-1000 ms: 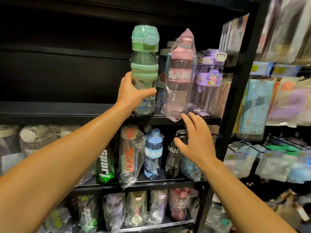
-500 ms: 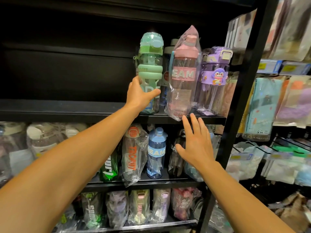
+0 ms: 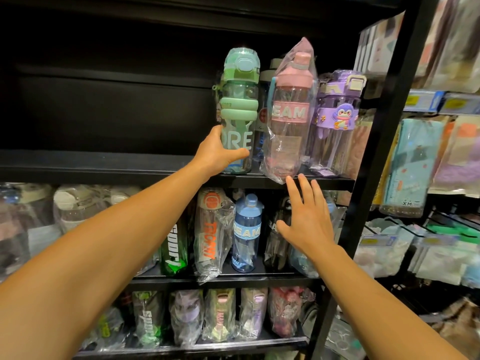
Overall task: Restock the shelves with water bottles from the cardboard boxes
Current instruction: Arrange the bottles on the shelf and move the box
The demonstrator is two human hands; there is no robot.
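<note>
— Left grip (image 3: 219,154) is wrapped round the lower body of the green bottle (image 3: 237,113), thumb across the front under the white lettering, fingers out of sight behind. Why hold it so low?

— My guess: a low hold keeps the base steady. The bottle stands upright on the top shelf (image 3: 104,167), at the left end of the row, just beside the bagged pink bottle (image 3: 291,113), and the base looks to be down on the shelf board.

— And the right grip (image 3: 306,222)?

— Spread flat, fingers straight, holding nothing. It hovers in front of the middle shelf, fingertips just under the loose plastic bag sagging over the top shelf's edge (whether they touch it, I cannot tell). Probably ready to steady the pink bottle if the row is nudged.

— Why fill from the right?

— The purple bottle (image 3: 337,120) sits against the black upright (image 3: 384,152), so each new one seems to pack leftward into the bare stretch of shelf.

— The cardboard boxes?

— Not in view. The lower shelves already hold bagged bottles, the blue bottle (image 3: 246,229) among them.
</note>
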